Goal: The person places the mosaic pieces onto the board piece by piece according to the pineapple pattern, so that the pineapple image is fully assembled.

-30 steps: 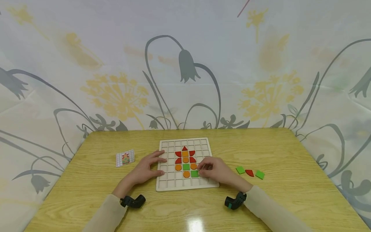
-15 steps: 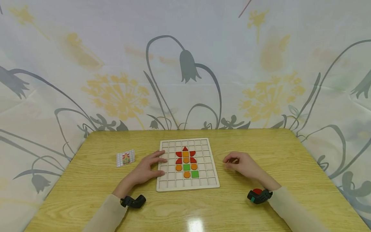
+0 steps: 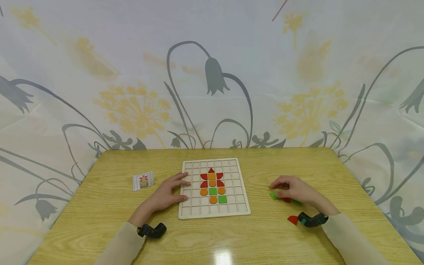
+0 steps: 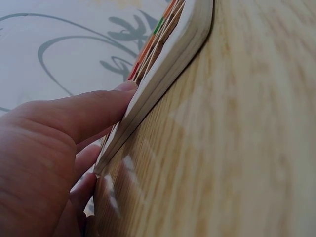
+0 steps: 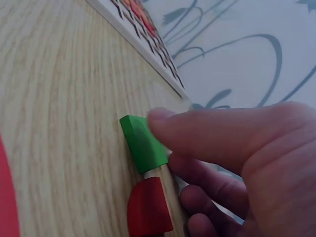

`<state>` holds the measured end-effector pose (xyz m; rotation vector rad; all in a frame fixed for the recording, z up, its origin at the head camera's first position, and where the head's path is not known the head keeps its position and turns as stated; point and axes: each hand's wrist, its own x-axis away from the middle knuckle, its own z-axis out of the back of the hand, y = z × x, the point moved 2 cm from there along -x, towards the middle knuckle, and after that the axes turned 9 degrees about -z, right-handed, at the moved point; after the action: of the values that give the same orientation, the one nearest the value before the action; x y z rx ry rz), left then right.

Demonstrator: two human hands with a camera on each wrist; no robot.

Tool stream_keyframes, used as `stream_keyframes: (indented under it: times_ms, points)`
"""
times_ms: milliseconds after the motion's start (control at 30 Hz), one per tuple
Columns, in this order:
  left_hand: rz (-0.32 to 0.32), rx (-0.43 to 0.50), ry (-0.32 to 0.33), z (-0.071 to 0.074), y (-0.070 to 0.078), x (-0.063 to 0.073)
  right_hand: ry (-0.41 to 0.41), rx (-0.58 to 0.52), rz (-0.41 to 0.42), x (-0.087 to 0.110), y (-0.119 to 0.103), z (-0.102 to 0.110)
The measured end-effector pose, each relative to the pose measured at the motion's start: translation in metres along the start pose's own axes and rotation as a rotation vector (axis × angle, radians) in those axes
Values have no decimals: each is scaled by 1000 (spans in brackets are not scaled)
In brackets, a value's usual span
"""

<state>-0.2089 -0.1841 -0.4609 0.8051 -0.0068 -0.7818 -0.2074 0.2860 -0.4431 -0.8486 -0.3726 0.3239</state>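
A pale gridded pattern board (image 3: 196, 210) lies on the table, bearing red, orange and green tiles in a figure. My left hand (image 3: 165, 192) rests along its left edge, fingers spread over the rim; the left wrist view shows its thumb against the board's side (image 4: 163, 81). Right of the board, my right hand (image 3: 296, 190) is over a short row of loose tiles. Its thumb is at a green square tile (image 5: 142, 143), which lies on the table; the index fingertip is hidden in the right wrist view. Beside that tile is a red curved tile (image 5: 149, 207).
Another green tile (image 3: 296, 202) shows partly under the right hand. Nearer me lies a red rounded piece (image 3: 293, 219), by the right wrist camera (image 3: 313, 219). A small pattern card (image 3: 143, 181) sits left of the board on the wooden table (image 3: 185, 243).
My right hand has left the board's lower right area, without visibly carrying anything, and moved right to the loose green tile. The left hand has stayed on the board's edge.
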Motion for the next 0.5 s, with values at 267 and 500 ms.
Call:
stream_keyframes:
  times_ms: [267, 500]
  points:
    - [9, 13, -8, -2, -1, 1, -57, 21, 18, -3, -7, -2]
    - [5, 5, 2, 0, 1, 1, -41, 4, -9, -1, -10, -4]
